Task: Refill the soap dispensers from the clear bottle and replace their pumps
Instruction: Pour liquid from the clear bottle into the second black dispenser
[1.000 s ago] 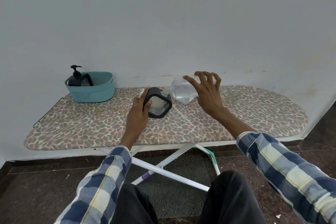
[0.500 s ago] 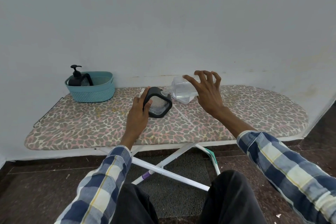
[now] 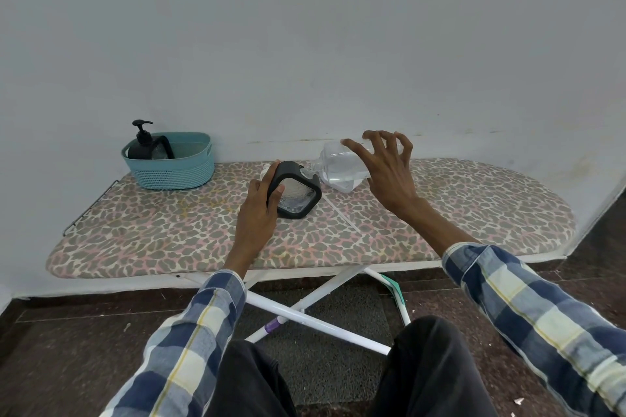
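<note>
— Where do we have the dispenser?
— Our left hand (image 3: pixel 259 213) grips the black-framed soap dispenser (image 3: pixel 295 194) by its left edge, fingers curled round it, and holds it tilted on the ironing board (image 3: pixel 474 213), its open top turned up and to the right.
— And the clear bottle?
— The clear bottle (image 3: pixel 342 166) lies nearly on its side above the board, its neck touching the dispenser's opening, some liquid pooled low inside. Our right hand (image 3: pixel 389 176) is at its far end with the fingers arched and spread; we cannot tell how firmly they hold it.
— Anything beside them?
— A thin clear tube (image 3: pixel 342 215) lies on the leopard-print cover just right of the dispenser. Well apart to the left, near the wall, a teal basket (image 3: pixel 176 169) stands on the board, holding a second dispenser (image 3: pixel 145 144) with its black pump fitted.
— And below?
— The board's white crossed legs (image 3: pixel 315 308) on dark floor, our checked sleeves and dark trousers.
</note>
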`<state>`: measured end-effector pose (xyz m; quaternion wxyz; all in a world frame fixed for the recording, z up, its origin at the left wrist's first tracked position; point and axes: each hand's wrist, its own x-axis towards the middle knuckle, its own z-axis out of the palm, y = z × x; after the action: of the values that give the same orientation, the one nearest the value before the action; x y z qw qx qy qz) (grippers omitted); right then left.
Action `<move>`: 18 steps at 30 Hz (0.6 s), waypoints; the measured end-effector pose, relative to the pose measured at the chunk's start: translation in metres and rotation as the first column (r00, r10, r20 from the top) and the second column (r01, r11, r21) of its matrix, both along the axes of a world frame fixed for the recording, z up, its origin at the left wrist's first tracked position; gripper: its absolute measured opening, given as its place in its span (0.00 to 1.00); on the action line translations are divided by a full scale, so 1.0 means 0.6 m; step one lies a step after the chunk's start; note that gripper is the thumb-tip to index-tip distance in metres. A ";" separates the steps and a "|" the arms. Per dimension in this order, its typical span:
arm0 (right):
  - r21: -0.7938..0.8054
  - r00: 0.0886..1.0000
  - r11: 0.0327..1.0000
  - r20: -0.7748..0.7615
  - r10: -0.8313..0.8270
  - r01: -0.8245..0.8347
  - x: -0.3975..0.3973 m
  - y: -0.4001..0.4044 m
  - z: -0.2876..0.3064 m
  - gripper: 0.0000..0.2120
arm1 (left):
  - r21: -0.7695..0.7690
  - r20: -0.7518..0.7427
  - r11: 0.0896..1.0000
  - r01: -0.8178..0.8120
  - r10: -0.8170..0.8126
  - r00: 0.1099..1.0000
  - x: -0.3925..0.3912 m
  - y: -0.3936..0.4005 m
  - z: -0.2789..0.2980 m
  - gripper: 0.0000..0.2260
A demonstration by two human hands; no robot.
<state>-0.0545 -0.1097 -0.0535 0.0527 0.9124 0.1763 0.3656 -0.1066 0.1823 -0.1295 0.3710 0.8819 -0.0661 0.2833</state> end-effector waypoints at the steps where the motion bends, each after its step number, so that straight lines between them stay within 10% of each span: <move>1: 0.002 1.000 1.000 0.003 0.003 -0.003 0.000 0.000 0.000 0.53 | -0.002 -0.002 1.000 0.001 -0.001 1.000 0.001 0.000 -0.001 0.25; 18: 0.003 1.000 1.000 0.004 0.004 -0.004 0.004 0.001 -0.001 0.54 | 0.003 0.005 1.000 -0.004 0.004 1.000 0.003 0.002 -0.002 0.25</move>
<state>-0.0520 -0.1093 -0.0542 0.0508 0.9115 0.1775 0.3677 -0.1048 0.1834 -0.1305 0.3687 0.8819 -0.0660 0.2861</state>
